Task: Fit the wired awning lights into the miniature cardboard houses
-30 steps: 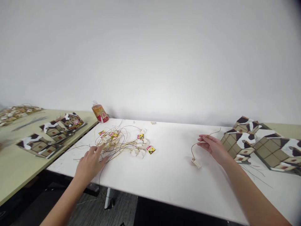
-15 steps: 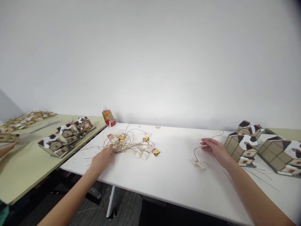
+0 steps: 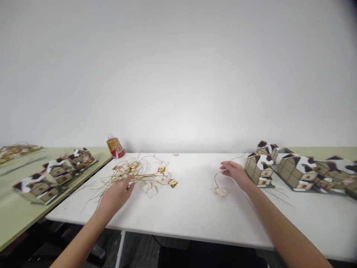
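Observation:
At the table's right, my right hand [image 3: 236,174] pinches a thin brown wire [image 3: 217,178]. One end of the wire curves down to a small white block [image 3: 221,191] on the tabletop; the other sticks out behind my fingers. My left hand [image 3: 116,193] hovers over the near side of a tangle of wires [image 3: 145,175], thumb and index finger apart, its other fingers partly hidden. White blocks [image 3: 152,191] lie among these wires, some with yellow pictures and red-and-white striped awnings. One such picture piece [image 3: 172,182] lies at the tangle's right edge.
Small model houses with snowy roofs [image 3: 259,169] stand at the right of the white table [image 3: 192,212], loose wires before them. More houses [image 3: 57,171] stand on the yellowish table [image 3: 16,212] at left, near another wire heap [image 3: 19,149]. An orange-red bottle [image 3: 115,147] stands by the wall.
The view has swung to the right, showing more houses there. My left hand has drawn back a little from the tangle. My right hand keeps its hold on the wire.

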